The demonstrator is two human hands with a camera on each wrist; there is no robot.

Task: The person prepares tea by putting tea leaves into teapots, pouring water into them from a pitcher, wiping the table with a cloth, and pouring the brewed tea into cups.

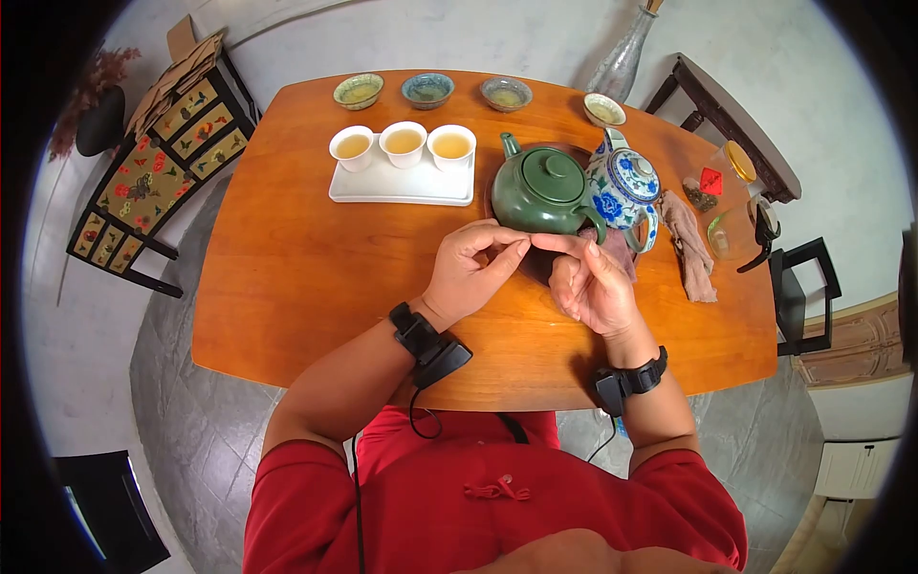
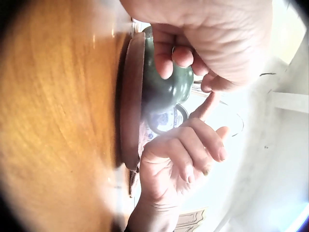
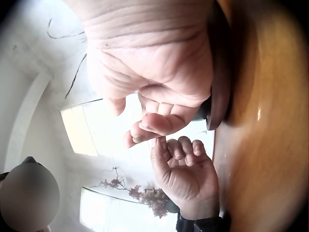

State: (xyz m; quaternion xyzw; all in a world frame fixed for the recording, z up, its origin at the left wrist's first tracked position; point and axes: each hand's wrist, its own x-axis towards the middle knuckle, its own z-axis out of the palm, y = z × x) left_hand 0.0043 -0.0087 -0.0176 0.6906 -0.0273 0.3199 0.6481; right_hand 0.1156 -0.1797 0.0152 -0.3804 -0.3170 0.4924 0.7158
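In front of the green teapot (image 1: 540, 196), my two hands meet at the fingertips. The thumb and forefinger of my left hand (image 1: 475, 270) pinch the tip of the right index finger. My right hand (image 1: 598, 287) points that finger leftward, its other fingers loosely bent and holding nothing. Both palms show in the right wrist view. The teapot sits on a round dark brown tray (image 2: 131, 104), partly hidden by the hands. Right beside it stands a blue-and-white porcelain teapot (image 1: 612, 203) with its lid on.
Three white cups (image 1: 403, 142) of pale tea stand on a white tray (image 1: 402, 188). Several small patterned bowls (image 1: 427, 90) line the table's far edge. A crumpled cloth (image 1: 690, 253), a jar with a red label (image 1: 717, 182) and a glass pitcher (image 1: 734, 232) are at the right.
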